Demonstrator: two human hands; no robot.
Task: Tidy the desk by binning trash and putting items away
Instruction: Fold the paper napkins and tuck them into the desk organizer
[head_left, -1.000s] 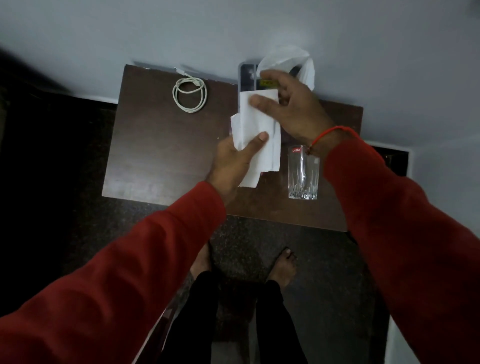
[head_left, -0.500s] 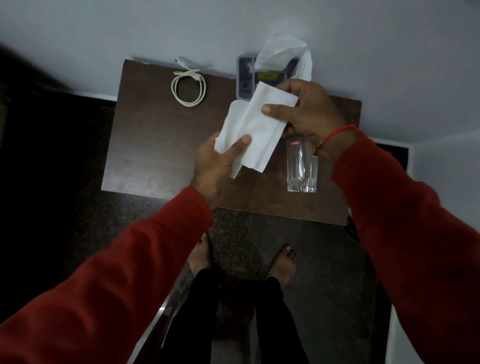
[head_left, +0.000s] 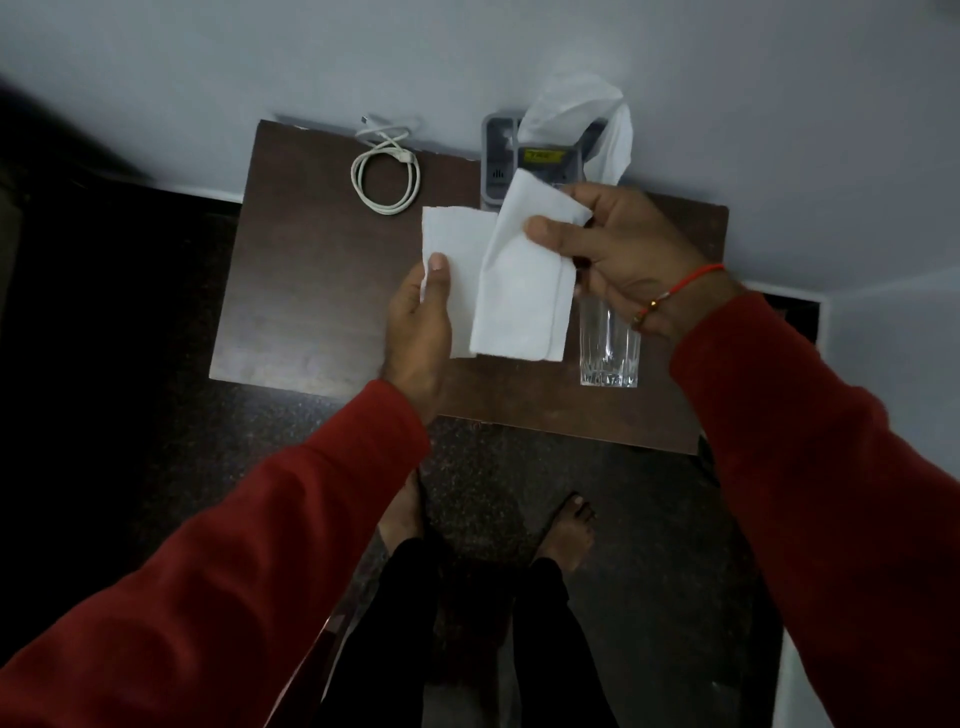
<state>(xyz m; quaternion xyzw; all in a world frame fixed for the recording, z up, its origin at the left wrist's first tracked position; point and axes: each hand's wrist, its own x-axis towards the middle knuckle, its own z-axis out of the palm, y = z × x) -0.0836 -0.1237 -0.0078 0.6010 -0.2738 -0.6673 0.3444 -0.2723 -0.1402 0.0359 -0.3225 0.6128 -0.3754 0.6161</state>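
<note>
A white tissue (head_left: 511, 291) hangs above the dark brown desk (head_left: 311, 291), held by both hands. My left hand (head_left: 418, 322) pinches its lower left part with the thumb on top. My right hand (head_left: 618, 254) grips its upper right corner between thumb and fingers. The tissue is partly unfolded into two overlapping panels. Behind it at the desk's back edge stands a grey tissue box (head_left: 498, 156) with a crumpled white tissue (head_left: 576, 109) sticking out of its top.
A coiled white cable (head_left: 385, 179) lies at the desk's back left. A clear drinking glass (head_left: 608, 348) stands near the front right, partly behind my right wrist. A pale wall runs behind the desk. Dark speckled floor and bare feet (head_left: 569, 530) are below.
The tissue has been pulled away from the box and spread wider. My left hand slid left and down, my right hand moved right; the sheet now shows two panels.
</note>
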